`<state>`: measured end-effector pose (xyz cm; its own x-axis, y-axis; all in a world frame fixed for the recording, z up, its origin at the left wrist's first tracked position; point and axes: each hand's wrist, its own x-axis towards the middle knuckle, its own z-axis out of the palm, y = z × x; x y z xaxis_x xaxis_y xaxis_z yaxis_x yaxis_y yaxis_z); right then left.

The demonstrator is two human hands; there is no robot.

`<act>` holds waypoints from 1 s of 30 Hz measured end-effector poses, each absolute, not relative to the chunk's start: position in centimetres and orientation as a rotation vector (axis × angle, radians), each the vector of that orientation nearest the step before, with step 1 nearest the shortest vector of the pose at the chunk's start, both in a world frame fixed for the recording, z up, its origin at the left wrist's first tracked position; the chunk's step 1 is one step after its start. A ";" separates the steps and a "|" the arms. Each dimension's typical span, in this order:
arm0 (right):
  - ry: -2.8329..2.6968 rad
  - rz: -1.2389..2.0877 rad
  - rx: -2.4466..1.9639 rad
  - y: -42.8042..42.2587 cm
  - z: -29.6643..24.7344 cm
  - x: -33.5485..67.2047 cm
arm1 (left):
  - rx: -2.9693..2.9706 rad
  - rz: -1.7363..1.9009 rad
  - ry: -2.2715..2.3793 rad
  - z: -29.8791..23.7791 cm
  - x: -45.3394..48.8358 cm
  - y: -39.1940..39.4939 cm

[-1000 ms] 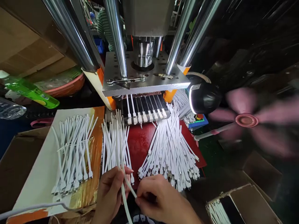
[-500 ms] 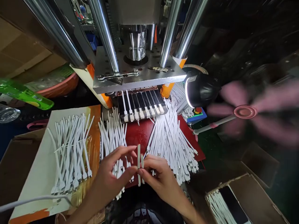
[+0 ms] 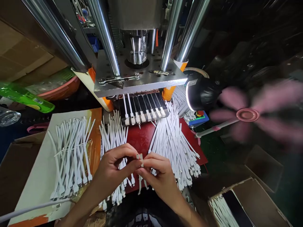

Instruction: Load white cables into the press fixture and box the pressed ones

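My left hand [image 3: 113,168] and my right hand [image 3: 159,176] meet over the red mat [image 3: 142,142], both pinched on two short white cable pieces [image 3: 140,157] held upright between the fingertips. Under the left hand lies a middle pile of white cable pieces [image 3: 115,135]. Another pile [image 3: 172,142] fans out beside the right hand. Ahead, the press fixture [image 3: 142,110] holds a row of white cable ends in black slots under the steel plate [image 3: 137,80].
A third pile of white cables [image 3: 71,154] rests on a white and orange card at left. A black lamp [image 3: 201,93] and a spinning pink fan [image 3: 246,115] stand at right. Cardboard boxes [image 3: 239,205] sit at lower right. A green bottle [image 3: 26,97] lies at left.
Both hands rose from the near edge to above the mat. The long cable held a second ago is gone; now two short pieces are pinched together, slightly lower than half a second ago.
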<state>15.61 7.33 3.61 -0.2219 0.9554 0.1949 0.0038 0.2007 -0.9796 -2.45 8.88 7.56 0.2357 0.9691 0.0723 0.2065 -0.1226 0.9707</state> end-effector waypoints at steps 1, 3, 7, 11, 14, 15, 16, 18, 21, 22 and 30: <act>-1.486 1.193 -0.966 7.5 3.6 15.3 | 1.603 1.000 1.175 7.5 -2.4 8.8; -1.495 1.181 -0.988 7.5 3.4 14.7 | 1.734 1.015 1.236 7.5 -2.5 8.8; -1.589 1.348 -1.099 6.5 2.0 14.6 | 1.814 1.123 1.382 7.5 -3.3 10.9; -1.892 1.625 -1.033 7.5 2.3 16.8 | 1.855 1.318 1.575 6.2 -4.3 16.7; -1.982 1.540 -1.013 12.4 4.5 18.9 | 1.938 1.297 1.698 4.6 -4.3 21.8; -1.974 1.471 -1.021 14.6 5.3 19.3 | 1.936 1.273 1.741 4.1 -4.2 23.3; -1.961 1.393 -1.030 17.0 6.0 19.5 | 1.926 1.250 1.776 3.7 -4.1 24.6; -1.958 1.267 -1.047 21.6 7.0 19.1 | 1.896 1.231 1.819 3.3 -3.9 26.3; -1.998 1.182 -1.042 27.1 7.2 17.4 | 1.905 1.265 1.826 3.3 -4.2 26.0; -2.016 1.161 -1.025 28.4 6.9 16.7 | 1.964 1.268 1.792 3.4 -4.5 25.3; -2.087 1.059 -0.907 32.2 4.5 15.0 | 2.853 0.713 1.141 3.0 -6.2 21.4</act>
<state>14.95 32.22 4.50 -0.5713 0.7919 0.2156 0.2936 0.4425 -0.8473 -6.18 21.39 2.97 0.6359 0.6517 0.4135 0.6573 -0.7381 0.1523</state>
